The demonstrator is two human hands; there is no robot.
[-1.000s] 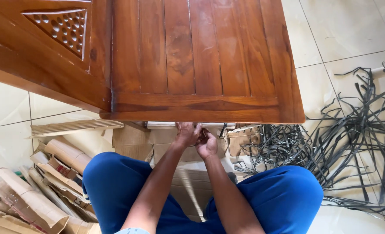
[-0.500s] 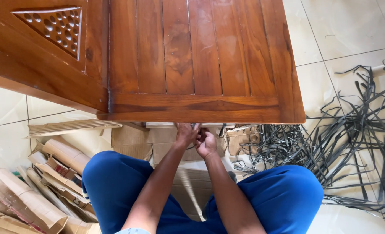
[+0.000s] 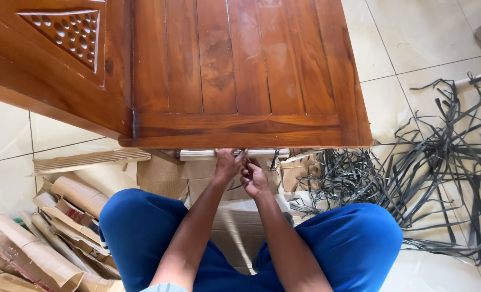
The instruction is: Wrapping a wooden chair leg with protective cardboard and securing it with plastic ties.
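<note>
Both hands (image 3: 240, 170) grip a pale, light-wood bar (image 3: 197, 154) under brown furniture (image 3: 235, 70).

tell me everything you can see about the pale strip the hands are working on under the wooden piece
The pale strip is a long, narrow, cream-coloured bar, possibly wood, though that is hard to tell. It lies level just below the brown wooden furniture, its far side hidden beneath that edge. The left hand touches it near the middle; the right hand sits just beside. Torn cardboard lies under it.

Pale tiled floor (image 3: 424, 38), wooden furniture (image 3: 240, 70)
</note>
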